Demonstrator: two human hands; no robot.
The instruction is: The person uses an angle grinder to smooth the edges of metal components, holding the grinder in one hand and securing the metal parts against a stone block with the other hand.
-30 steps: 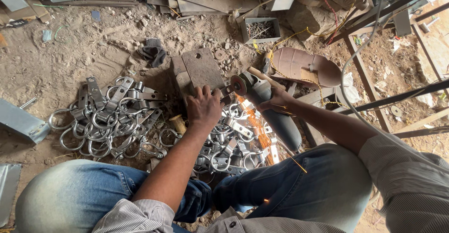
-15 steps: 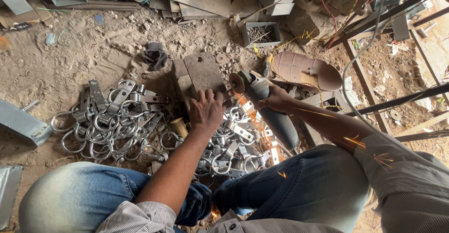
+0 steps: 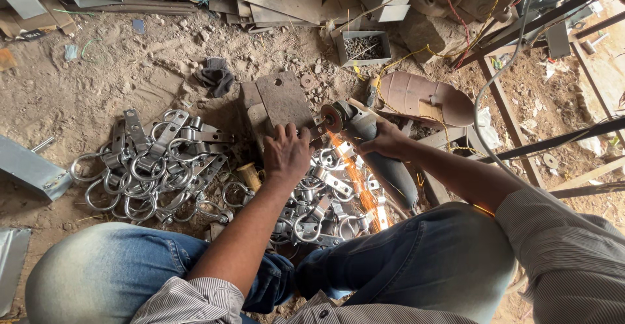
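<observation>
My left hand [image 3: 286,153] presses down on a small metal clamp piece at the edge of a flat steel block [image 3: 281,99], fingers curled over it. My right hand [image 3: 384,140] grips the body of a dark angle grinder [image 3: 381,156], whose disc [image 3: 332,117] touches the piece next to my left fingers. Orange sparks [image 3: 355,181] stream down toward my knees. Under both arms lies a heap of shiny ring clamps [image 3: 319,197].
A second pile of ring clamps [image 3: 156,164] lies on the dirt at left. A small box of screws [image 3: 364,47], a brown curved metal piece [image 3: 423,96], a dark rag [image 3: 216,77], scrap sheets and a steel frame [image 3: 553,142] surround the spot. A cable [image 3: 485,103] runs off right.
The grinder disc has come down against the piece held by my left hand. The spray of sparks now falls between my hands and my knees.
</observation>
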